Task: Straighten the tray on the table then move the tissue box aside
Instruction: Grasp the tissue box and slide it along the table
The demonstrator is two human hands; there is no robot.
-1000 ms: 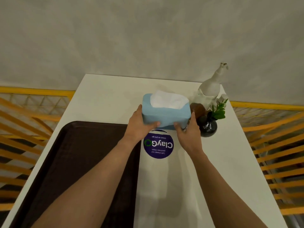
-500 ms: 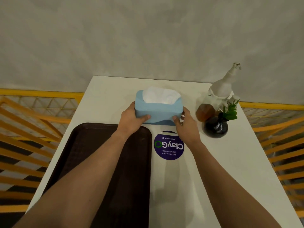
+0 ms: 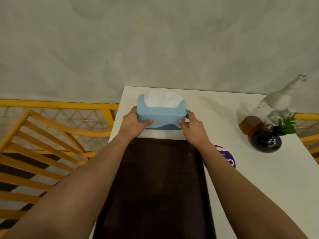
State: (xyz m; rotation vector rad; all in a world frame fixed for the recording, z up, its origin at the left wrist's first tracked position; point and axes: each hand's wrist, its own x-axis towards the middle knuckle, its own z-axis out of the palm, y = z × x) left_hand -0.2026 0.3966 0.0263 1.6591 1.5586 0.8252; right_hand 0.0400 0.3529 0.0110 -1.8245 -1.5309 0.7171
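The light blue tissue box (image 3: pixel 162 116), white tissue showing at its top, is at the far left corner of the white table (image 3: pixel 241 169), just beyond the tray's far edge. My left hand (image 3: pixel 133 123) grips its left end and my right hand (image 3: pixel 191 126) grips its right end. Whether the box rests on the table or hovers just above it is unclear. The dark brown tray (image 3: pixel 160 178) lies lengthwise along the table's left side, between my forearms, its sides parallel to the table edge.
A round purple sticker (image 3: pixel 227 157) is on the table right of the tray. At the far right stand a black round vase with a green sprig (image 3: pixel 265 140), a brown block (image 3: pixel 250 124) and a white figurine (image 3: pixel 279 99). Yellow railings (image 3: pixel 51 131) flank the table.
Both hands have carried the tissue box from beside the vase leftward to the table's far left corner, beyond the tray. The view has swung left with it.
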